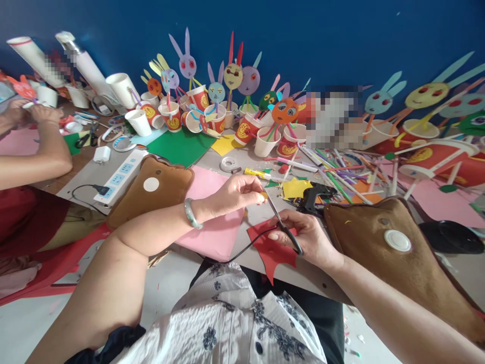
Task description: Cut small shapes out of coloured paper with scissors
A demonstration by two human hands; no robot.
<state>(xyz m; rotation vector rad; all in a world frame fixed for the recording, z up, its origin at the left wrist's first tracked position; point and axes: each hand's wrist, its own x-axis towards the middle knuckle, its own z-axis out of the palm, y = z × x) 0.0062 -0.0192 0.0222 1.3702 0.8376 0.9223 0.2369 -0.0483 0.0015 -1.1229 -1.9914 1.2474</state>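
My left hand [231, 198], with a bangle at the wrist, pinches a small orange-yellow piece [264, 194] that looks like paper. Beside it, my right hand [312, 237] is closed round black-handled scissors [283, 222]. Their blades point up and away, close to the piece; whether they touch it I cannot tell. Under the scissors lies a cut sheet of red paper [267, 247]. Pink paper [215, 212] is spread beneath my left forearm. A black glue gun [314, 197] rests beyond my right hand.
Brown plush cushions [151, 184] flank my arms. A power strip [120, 177] lies at left, near a co-worker's arms [45, 156]. Paper cups with rabbit-faced figures [215, 116] line the blue wall. Pens and sticks [337, 172] clutter the right, and a black cable [246, 247] crosses the table's front edge.
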